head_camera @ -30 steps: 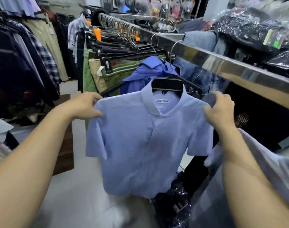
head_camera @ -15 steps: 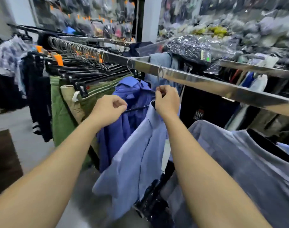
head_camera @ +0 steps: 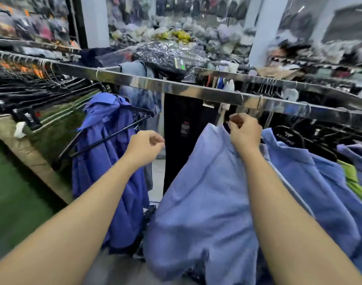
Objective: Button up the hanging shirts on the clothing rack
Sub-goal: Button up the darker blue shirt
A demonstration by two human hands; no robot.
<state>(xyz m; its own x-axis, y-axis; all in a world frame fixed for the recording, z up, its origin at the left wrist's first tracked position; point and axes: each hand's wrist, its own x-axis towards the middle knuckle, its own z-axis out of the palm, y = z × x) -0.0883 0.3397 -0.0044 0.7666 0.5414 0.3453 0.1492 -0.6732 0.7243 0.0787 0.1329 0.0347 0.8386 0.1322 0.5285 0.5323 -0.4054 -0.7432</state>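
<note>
Crowded shop rail (head_camera: 176, 87) ahead: her right hand (head_camera: 245, 132) pinches the pale blue shirt (head_camera: 206, 192)'s hanger hook to rehang it; left hand (head_camera: 146, 146) curls empty.

Light-blue shirt (head_camera: 206, 194) hanging below chrome rail (head_camera: 176, 87).

Open gap below rail (head_camera: 176, 87) between dark blue shirt (head_camera: 106, 161) and light blue shirt (head_camera: 202, 192); black garment (head_camera: 182, 128) behind it. Right of gap packed with hangers (head_camera: 289, 136).
</note>
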